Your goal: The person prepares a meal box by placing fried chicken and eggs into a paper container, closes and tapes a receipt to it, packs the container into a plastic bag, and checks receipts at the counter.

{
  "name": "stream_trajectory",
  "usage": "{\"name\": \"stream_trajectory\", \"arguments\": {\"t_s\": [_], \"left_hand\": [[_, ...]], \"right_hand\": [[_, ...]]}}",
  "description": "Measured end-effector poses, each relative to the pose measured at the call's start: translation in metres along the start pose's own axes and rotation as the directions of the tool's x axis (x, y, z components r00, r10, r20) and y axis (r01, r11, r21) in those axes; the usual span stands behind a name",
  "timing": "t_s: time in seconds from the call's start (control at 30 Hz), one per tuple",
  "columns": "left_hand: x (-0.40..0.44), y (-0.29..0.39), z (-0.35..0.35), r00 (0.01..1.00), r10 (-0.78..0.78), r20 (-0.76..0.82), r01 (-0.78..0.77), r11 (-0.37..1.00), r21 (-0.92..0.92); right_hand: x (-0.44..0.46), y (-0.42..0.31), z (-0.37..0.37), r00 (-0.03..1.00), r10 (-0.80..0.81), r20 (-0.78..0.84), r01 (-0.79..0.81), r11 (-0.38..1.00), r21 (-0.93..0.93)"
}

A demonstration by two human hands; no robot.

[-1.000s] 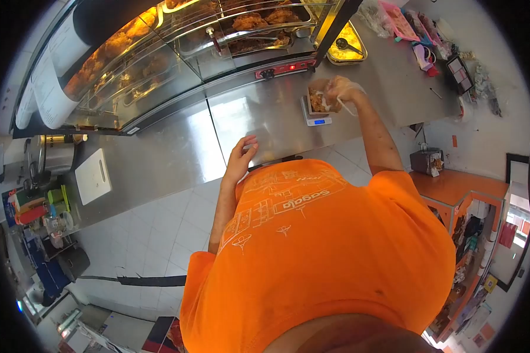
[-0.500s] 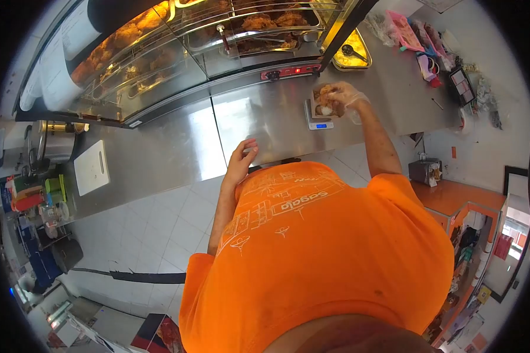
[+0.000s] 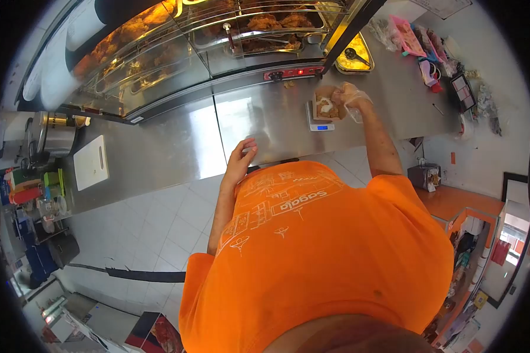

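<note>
In the head view, a small cardboard food box (image 3: 315, 107) sits on a digital kitchen scale (image 3: 321, 127) with a lit blue display. Inside it are brown, fried-looking pieces (image 3: 328, 112) and something white. My right hand (image 3: 351, 96), in a clear plastic glove, is at the box's right side with its fingers curled in over the edge. What those fingers hold, if anything, is hidden. My left hand (image 3: 241, 157) is bare and hangs by the counter's front edge, open, fingers loosely bent and holding nothing.
A heated glass display case (image 3: 218, 65) with trays of fried food runs along the back of the steel counter (image 3: 159, 141). A yellow-filled tray with a dark ladle (image 3: 353, 54) stands behind the scale. A white cutting board (image 3: 90, 163) lies at left; a pink basket (image 3: 405, 34) sits at right.
My right hand has shifted right, from over the middle of the box to its right side, uncovering more of the food. My left hand has hardly moved.
</note>
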State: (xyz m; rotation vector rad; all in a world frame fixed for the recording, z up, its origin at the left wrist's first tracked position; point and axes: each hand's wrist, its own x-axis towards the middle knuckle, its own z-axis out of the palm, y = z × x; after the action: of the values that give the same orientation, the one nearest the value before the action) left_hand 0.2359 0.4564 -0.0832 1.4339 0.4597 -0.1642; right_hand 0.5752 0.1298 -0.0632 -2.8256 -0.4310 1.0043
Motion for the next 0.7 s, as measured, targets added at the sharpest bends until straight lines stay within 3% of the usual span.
{"name": "stream_trajectory", "arguments": {"t_s": [0.07,0.1,0.23,0.27,0.33,0.4,0.47,0.53,0.57,0.7], "left_hand": [[0.001,-0.002,-0.001,1.0,-0.004,-0.008,0.004,1.0,-0.011],[0.0,-0.002,-0.001,1.0,-0.007,-0.016,0.007,1.0,-0.018],[-0.006,0.004,-0.003,0.999,-0.024,-0.043,0.025,0.999,0.021],[-0.007,0.003,-0.004,0.998,-0.029,-0.048,0.029,0.999,0.017],[-0.009,0.0,-0.005,0.998,-0.039,-0.051,0.039,0.999,0.01],[-0.009,-0.007,-0.005,0.999,-0.012,-0.048,0.015,0.998,0.058],[-0.004,-0.033,-0.009,0.998,0.054,-0.034,-0.052,0.996,0.072],[-0.015,-0.013,-0.006,0.997,-0.048,-0.056,0.051,0.998,0.043],[-0.02,-0.005,-0.004,0.993,-0.1,-0.067,0.102,0.994,0.028],[-0.031,-0.015,-0.009,0.993,-0.057,-0.1,0.063,0.997,0.053]], "right_hand": [[-0.027,-0.031,-0.006,0.997,0.067,0.027,-0.059,0.972,-0.228],[-0.034,-0.042,-0.005,0.996,0.085,0.012,-0.079,0.966,-0.244],[-0.044,-0.064,0.006,0.982,0.004,-0.19,-0.018,0.997,-0.071],[-0.041,-0.068,0.01,0.937,-0.175,-0.303,0.101,0.964,-0.244],[-0.04,-0.078,0.016,0.737,-0.536,-0.411,0.237,0.775,-0.585],[-0.023,-0.12,0.013,0.899,-0.266,-0.348,0.224,0.962,-0.157],[-0.002,-0.158,0.009,0.977,-0.148,-0.155,0.138,0.988,-0.07],[0.028,-0.178,0.017,0.992,-0.112,0.055,0.124,0.927,-0.353],[0.053,-0.175,0.036,0.992,-0.128,-0.021,0.113,0.927,-0.357],[0.118,-0.168,0.11,0.896,-0.225,-0.383,0.095,0.94,-0.328]]}}
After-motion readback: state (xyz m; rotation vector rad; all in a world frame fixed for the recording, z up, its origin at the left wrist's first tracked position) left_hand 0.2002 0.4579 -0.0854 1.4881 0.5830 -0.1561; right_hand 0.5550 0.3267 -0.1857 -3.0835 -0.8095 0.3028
